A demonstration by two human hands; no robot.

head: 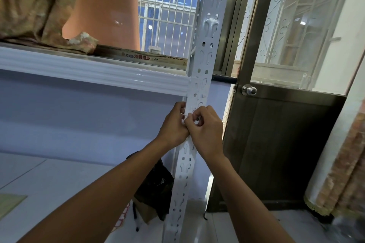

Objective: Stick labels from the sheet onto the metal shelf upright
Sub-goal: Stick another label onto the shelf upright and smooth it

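Upright: white perforated metal shelf upright (199, 77), centre frame, leaning toward 1 o'clock.
Left hand (173, 124): fingers curled against its left edge.
Right hand (205, 128): fingertips pinching something small on its face (label unclear).
Writing: Chinese characters on the window-frame sticker (154, 58), 11 o'clock of the hands.

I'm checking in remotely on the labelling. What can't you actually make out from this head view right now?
- The label itself: hidden by the left hand and right hand bunched together on the metal shelf upright; only a thin pale sliver shows.
- The label sheet: not identifiable anywhere.
- The upright's foot: cut off by the bottom edge.
- The dark items on the floor behind the upright: too dim to identify.
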